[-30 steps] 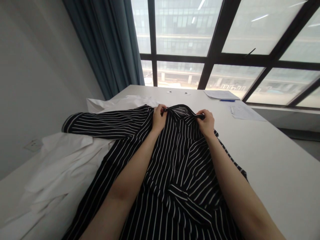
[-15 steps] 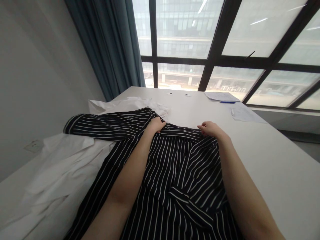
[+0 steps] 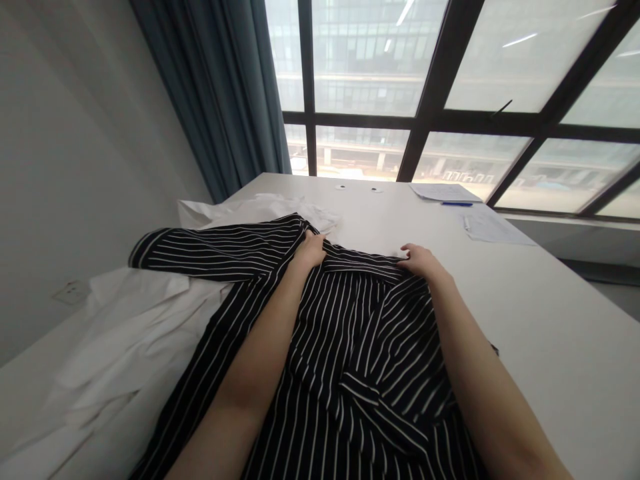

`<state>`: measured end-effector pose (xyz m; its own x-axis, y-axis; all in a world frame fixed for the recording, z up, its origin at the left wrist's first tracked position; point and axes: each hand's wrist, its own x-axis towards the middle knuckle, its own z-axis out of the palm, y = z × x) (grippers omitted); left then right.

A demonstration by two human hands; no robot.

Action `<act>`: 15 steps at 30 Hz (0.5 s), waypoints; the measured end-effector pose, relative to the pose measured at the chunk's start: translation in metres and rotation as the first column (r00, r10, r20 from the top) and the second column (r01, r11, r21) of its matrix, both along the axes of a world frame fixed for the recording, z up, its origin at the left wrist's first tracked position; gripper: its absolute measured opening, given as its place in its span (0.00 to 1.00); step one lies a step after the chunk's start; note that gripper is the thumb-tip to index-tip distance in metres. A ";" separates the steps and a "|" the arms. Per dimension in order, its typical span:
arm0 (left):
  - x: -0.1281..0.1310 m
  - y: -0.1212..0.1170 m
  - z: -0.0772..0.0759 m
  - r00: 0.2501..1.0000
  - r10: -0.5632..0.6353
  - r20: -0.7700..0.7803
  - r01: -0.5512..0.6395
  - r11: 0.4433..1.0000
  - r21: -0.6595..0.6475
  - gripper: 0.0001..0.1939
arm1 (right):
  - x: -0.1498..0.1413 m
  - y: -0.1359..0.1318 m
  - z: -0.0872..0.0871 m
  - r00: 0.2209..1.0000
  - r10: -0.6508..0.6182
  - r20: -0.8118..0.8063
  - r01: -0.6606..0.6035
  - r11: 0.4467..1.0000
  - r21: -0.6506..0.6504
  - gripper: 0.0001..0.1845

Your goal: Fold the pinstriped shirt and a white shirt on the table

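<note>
The collar edge of the black shirt with thin white stripes point(image 3: 350, 313) is being pressed flat against the long white table point(image 3: 550, 320), towards its far end by the window. For a clean result, the collar line should be kept straight between the two hands and the pressure kept even, so that no crease is trapped beneath the fabric.

The left hand point(image 3: 311, 250) is laid on the shirt's left shoulder seam, fingers curled down and held together, pressing rather than pinching. The right hand point(image 3: 421, 260) is rested palm down on the other end of the collar, fingers lightly bent; whether any cloth is caught beneath them cannot be told.

A crumpled white garment point(image 3: 135, 313) is spread under the striped sleeve along the table's left edge. Loose white paper sheets point(image 3: 493, 227) and a blue pen point(image 3: 456, 204) are seen near the far right corner.
</note>
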<state>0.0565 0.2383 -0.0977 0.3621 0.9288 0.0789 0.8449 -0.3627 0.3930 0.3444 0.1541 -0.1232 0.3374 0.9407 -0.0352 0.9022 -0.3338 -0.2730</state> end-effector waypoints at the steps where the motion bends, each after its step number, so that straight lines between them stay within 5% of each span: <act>1: 0.002 -0.003 0.002 1.000 0.000 -0.021 0.001 1.000 0.025 0.25 | 0.001 0.000 -0.001 1.000 -0.002 0.006 0.002 1.000 0.004 0.26; 8: 0.015 -0.019 0.009 0.969 -0.169 -0.179 0.182 0.982 0.058 0.17 | -0.004 -0.001 -0.002 0.998 -0.016 0.057 0.015 1.000 0.015 0.13; 15: 0.021 -0.022 0.009 0.946 -0.246 -0.209 0.261 0.964 0.046 0.12 | -0.023 -0.008 0.015 0.983 -0.104 0.148 0.090 0.991 0.100 0.15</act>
<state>0.0774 0.2167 -0.0883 0.5999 0.7989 0.0440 0.7799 -0.5961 0.1906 0.3215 0.1463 -0.1086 0.4221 0.8999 0.1093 0.9001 -0.4017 -0.1684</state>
